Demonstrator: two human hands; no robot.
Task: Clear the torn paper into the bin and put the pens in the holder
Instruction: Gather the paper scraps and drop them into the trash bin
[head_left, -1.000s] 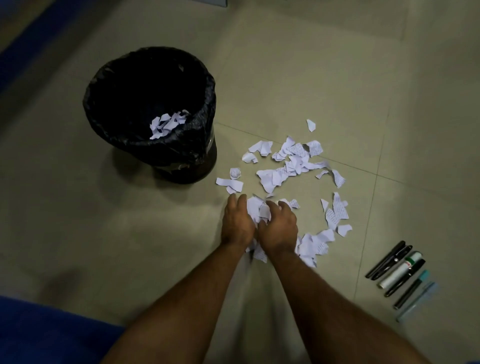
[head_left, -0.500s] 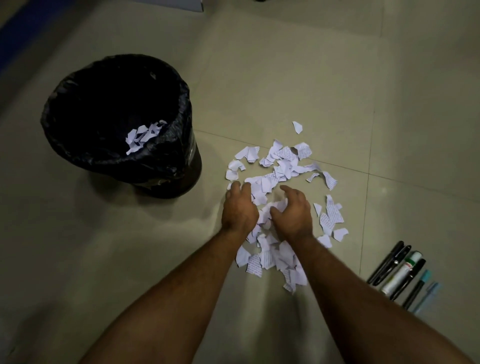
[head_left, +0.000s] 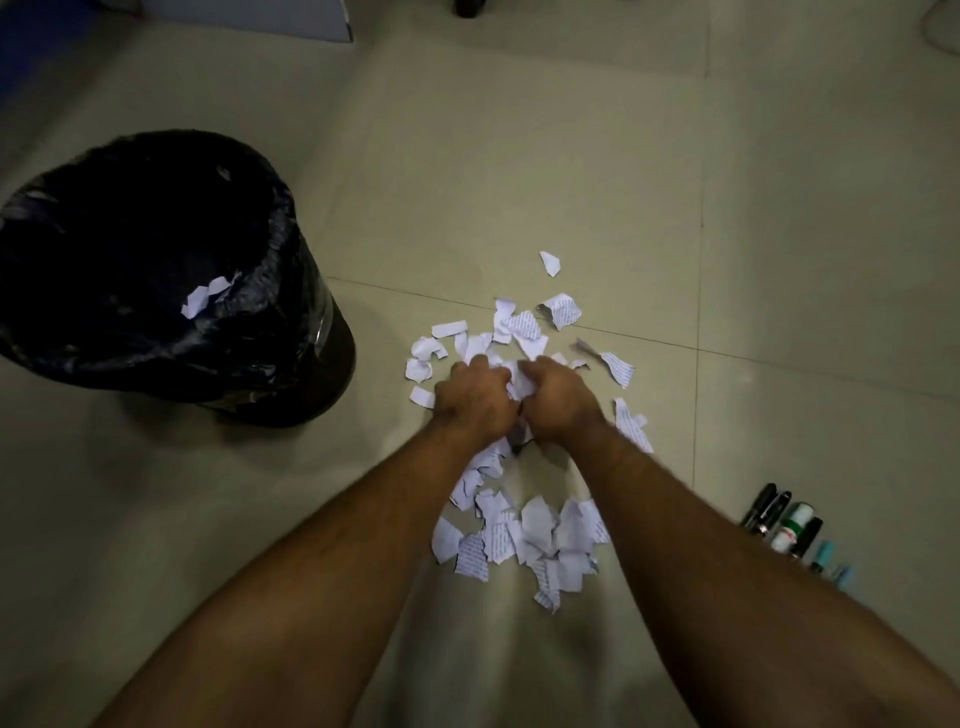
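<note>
While both hands, left hand (head_left: 470, 400) and right hand (head_left: 558, 397), grip bunched torn paper (head_left: 540, 535) on the floor (head_left: 519, 156), the next move is lifting it left into the bin (head_left: 291, 291).

Both forearms bare, extended forward and converging. Left hand (head_left: 470, 400) and right hand (head_left: 558, 397) sit side by side, backs up, knuckles nearly touching, to the right of the black-lined bin (head_left: 156, 280). Fingers (head_left: 467, 366) of both hands curled downward and inward, bunched around torn paper pieces (head_left: 511, 382) pressed between them. Wrists straight; left forearm lies nearer the bin.
</note>
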